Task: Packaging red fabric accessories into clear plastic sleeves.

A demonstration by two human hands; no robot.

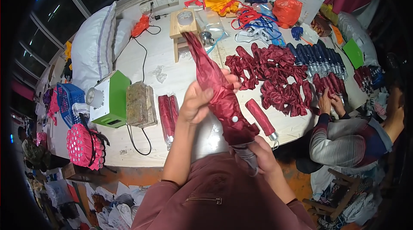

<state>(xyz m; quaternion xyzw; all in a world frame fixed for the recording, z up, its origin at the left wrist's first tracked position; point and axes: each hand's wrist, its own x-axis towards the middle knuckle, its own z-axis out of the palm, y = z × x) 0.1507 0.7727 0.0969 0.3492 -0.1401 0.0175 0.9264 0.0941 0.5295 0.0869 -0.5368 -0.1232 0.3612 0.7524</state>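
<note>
A dark red folding umbrella (211,75), its cloth gathered long and loose, slants across the middle in front of me. My left hand (197,103) cups the cloth from beneath; the thumb lies on the near side and fingertips show past the far edge. Lower down, my right hand (262,154) grips the umbrella around its grey handle end, where a cord loop hangs. A small white button shows on the bunched cloth above the right hand. The umbrella's far tip reaches a small wooden stand (178,32) with a tape roll (186,17) on top.
Rolled red umbrellas (164,113) lie at left, another (260,118) at right. Beyond are bunched red covers (275,62) and navy umbrellas (318,57). A green box device (114,96) and bricks (140,103) stand left. A co-worker's hands (329,103) handle red umbrellas at right.
</note>
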